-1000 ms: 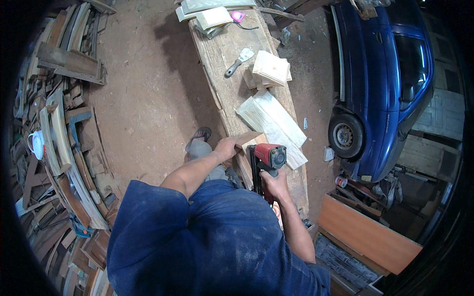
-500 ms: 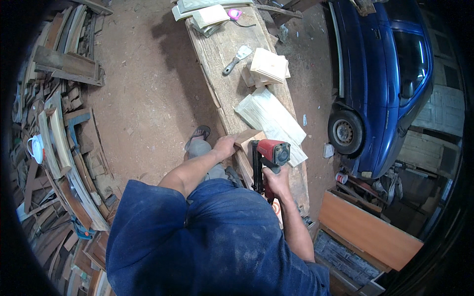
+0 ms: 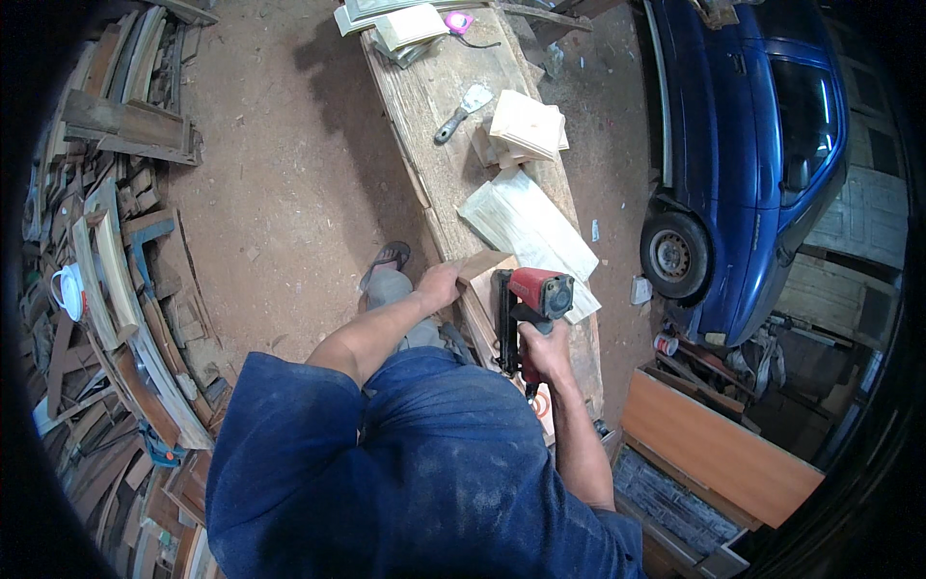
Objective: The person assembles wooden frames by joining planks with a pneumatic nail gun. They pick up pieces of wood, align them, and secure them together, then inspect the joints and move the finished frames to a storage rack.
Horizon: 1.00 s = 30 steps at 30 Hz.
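Note:
A red and black nail gun (image 3: 540,292) is gripped by its handle in my right hand (image 3: 548,349), over the near part of the wooden workbench (image 3: 412,114). My left hand (image 3: 440,287) is closed on the left end of a brown wooden piece (image 3: 485,264), possibly a small box, at the bench's left edge. The nail gun's front end is close beside this piece and covers part of it. Just beyond lie pale flat boards (image 3: 531,227). Farther up the bench are a stack of square wooden blocks (image 3: 527,125) and a scraper (image 3: 463,114) with a dark handle.
At the bench's far end rest more pale boards (image 3: 410,29) and a pink tape measure (image 3: 458,21). A blue car (image 3: 714,174) stands to the right. Scrap wood (image 3: 116,318) is heaped along the left. An orange-brown panel (image 3: 719,449) leans at the lower right.
My right hand has shifted the nail gun slightly to the right. My left hand keeps its place on the wooden piece.

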Tool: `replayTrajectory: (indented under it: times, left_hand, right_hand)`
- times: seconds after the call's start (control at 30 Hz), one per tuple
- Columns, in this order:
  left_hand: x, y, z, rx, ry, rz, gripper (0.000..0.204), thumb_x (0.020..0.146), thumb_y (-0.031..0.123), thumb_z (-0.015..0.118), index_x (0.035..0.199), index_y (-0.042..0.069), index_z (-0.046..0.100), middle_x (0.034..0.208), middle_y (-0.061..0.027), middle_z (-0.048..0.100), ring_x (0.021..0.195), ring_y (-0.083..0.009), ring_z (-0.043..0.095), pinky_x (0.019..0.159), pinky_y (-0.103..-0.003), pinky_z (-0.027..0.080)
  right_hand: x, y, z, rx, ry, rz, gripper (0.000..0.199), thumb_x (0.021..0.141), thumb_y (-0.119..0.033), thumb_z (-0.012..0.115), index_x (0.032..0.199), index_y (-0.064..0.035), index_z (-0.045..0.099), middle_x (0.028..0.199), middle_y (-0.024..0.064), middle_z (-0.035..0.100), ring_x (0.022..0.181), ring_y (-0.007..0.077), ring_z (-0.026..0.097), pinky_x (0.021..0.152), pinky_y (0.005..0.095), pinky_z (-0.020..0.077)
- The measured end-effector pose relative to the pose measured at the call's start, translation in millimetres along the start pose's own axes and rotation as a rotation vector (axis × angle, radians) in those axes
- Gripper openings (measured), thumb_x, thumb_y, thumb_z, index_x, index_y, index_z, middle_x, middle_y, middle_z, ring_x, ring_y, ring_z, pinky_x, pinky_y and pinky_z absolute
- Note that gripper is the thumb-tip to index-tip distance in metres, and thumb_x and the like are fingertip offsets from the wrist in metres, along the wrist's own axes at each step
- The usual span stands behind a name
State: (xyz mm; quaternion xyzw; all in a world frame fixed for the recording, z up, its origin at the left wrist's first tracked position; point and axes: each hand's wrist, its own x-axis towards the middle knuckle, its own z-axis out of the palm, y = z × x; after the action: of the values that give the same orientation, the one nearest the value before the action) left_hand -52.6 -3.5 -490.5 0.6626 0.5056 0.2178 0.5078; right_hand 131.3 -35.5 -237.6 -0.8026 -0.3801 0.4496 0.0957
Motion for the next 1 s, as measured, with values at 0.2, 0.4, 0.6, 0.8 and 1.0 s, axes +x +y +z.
replayTrajectory:
  times: [0.2,0.4,0.6,0.8,1.0]
  left_hand:
    - [-1.5,4.9,-6.3,0.009,-0.004,0.0,0.055,0.084,0.007,0.065,0.137,0.002,0.056,0.122,-0.0264,0.066,0.115,-0.0431,0.062,0.1,-0.049,0.05]
    - [-2.7,22.1,-22.6,0.018,-0.067,-0.058,0.055,0.084,0.008,0.065,0.138,0.002,0.055,0.126,-0.0253,0.065,0.119,-0.0413,0.062,0.103,-0.048,0.049]
    - [-0.6,11.9,-16.9,0.044,-0.057,-0.033,0.054,0.084,0.007,0.064,0.137,0.003,0.055,0.128,-0.0242,0.064,0.121,-0.0409,0.061,0.103,-0.048,0.049]
    - [-0.7,19.3,-21.8,0.046,-0.098,-0.055,0.059,0.082,0.005,0.064,0.14,0.003,0.053,0.129,-0.024,0.064,0.122,-0.0408,0.059,0.104,-0.048,0.048]
    - [-0.9,15.8,-16.8,0.052,-0.105,-0.056,0.061,0.082,0.004,0.062,0.142,0.003,0.053,0.129,-0.0245,0.063,0.122,-0.0405,0.06,0.104,-0.049,0.048]
  right_hand:
    - [2.1,-10.3,-0.8,0.132,0.003,0.033,0.017,0.086,-0.017,0.069,0.089,0.0001,0.069,0.069,0.0059,0.066,0.055,0.0158,0.061,0.051,0.0334,0.0475]
    - [0.1,-22.4,-4.2,0.132,-0.022,0.064,0.015,0.086,-0.015,0.067,0.085,0.0001,0.067,0.067,0.0048,0.064,0.053,0.015,0.06,0.049,0.0325,0.0466]
    - [-0.5,-29.3,-6.7,0.148,0.006,0.076,0.015,0.087,-0.014,0.066,0.084,0.0002,0.066,0.065,0.0052,0.063,0.05,0.0151,0.059,0.047,0.0326,0.0464]
    - [3.9,-22.2,-8.1,0.17,0.035,0.031,0.017,0.086,-0.015,0.067,0.082,0.0009,0.066,0.063,0.0059,0.063,0.051,0.0155,0.06,0.047,0.0329,0.0481]
    - [4.0,-13.5,-12.2,0.118,0.066,0.037,0.022,0.084,-0.02,0.07,0.089,0.001,0.068,0.07,0.0069,0.066,0.054,0.014,0.061,0.051,0.0333,0.0473]
